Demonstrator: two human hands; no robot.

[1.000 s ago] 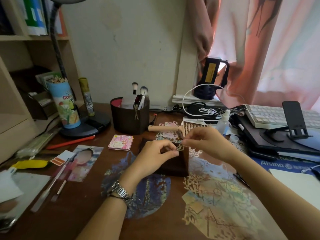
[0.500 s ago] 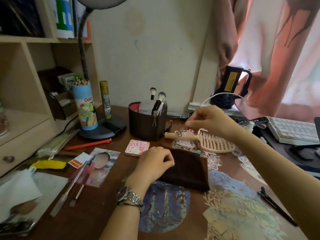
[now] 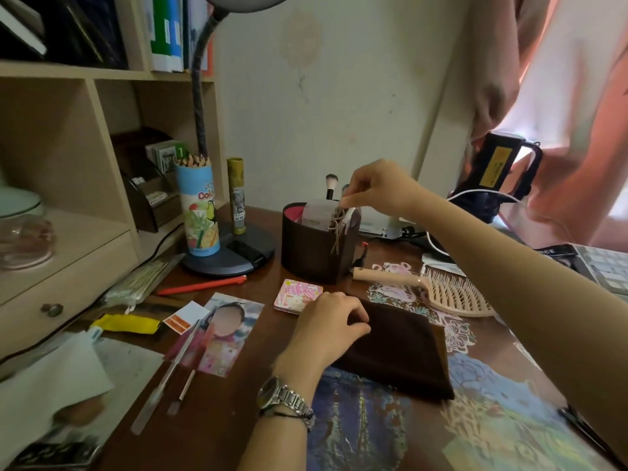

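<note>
My right hand (image 3: 377, 190) pinches a small pale string bow (image 3: 337, 226) and holds it just above the rim of a dark brown holder (image 3: 311, 248) with makeup brushes in it. The bow's loose ends hang down over the holder's front. My left hand (image 3: 328, 326), with a metal watch on the wrist, rests with curled fingers on the left edge of a flat dark brown pouch (image 3: 401, 355) lying on the desk.
A pink comb (image 3: 452, 294) lies right of the holder, a small pink card case (image 3: 297, 295) in front of it. A lamp base (image 3: 234, 253), a pencil tube (image 3: 198, 205), a red pen (image 3: 204, 285) and a photo (image 3: 222, 331) sit to the left. Shelves stand far left.
My right hand has carried the bow away from the pouch, up and back to the holder's rim. My left hand has stayed on the pouch, which now lies flat.
</note>
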